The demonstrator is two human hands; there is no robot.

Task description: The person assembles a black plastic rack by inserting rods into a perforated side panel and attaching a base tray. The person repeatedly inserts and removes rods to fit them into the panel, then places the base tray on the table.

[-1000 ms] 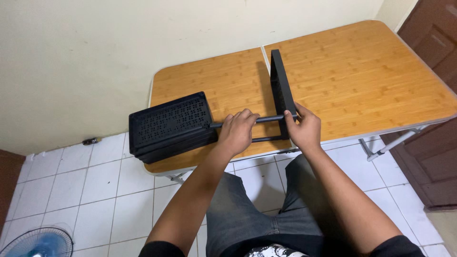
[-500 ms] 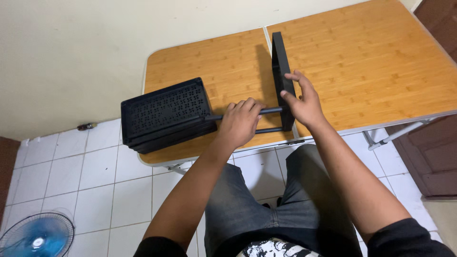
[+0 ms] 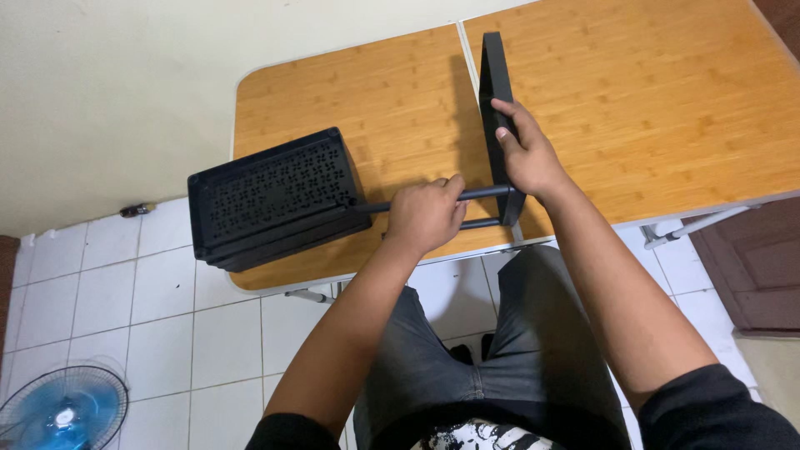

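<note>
Mid-frame on the wooden worktop, the left hand is wrapped round the black rod while the right hand clamps the upright black panel, perforated black tray off to the left.

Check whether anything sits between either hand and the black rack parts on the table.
Nothing visible does. The left hand already wraps the black rod, and the right hand grips the upright black panel directly.

1 head camera looks steeply down, close over the wooden table and tiled floor.
</note>
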